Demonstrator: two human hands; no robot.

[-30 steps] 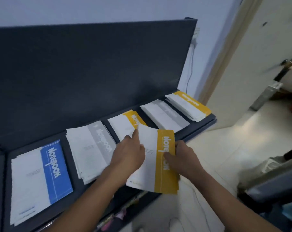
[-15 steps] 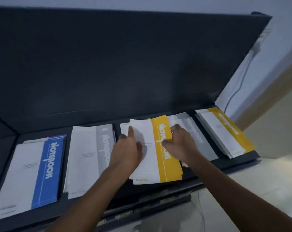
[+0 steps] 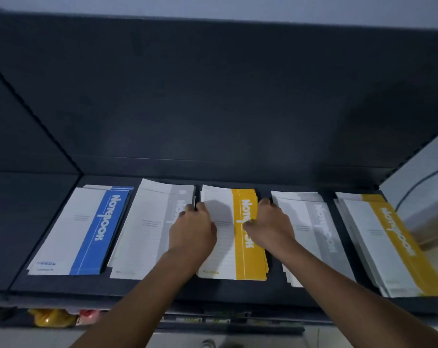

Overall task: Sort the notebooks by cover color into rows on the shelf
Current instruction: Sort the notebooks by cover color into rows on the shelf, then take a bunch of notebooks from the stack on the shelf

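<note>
"Notebook" on blue notebook (image 3: 101, 231), yellow notebooks (image 3: 248, 254), grey notebooks (image 3: 323, 237); small print unreadable.

Dark shelf (image 3: 62, 285) carries five notebook stacks in one row, left to right: blue stack (image 3: 87, 229), grey stack (image 3: 147, 229), yellow stack (image 3: 240, 254), second grey stack (image 3: 313, 237), second yellow stack (image 3: 388, 244). All lie flat with narrow gaps between them.
</note>
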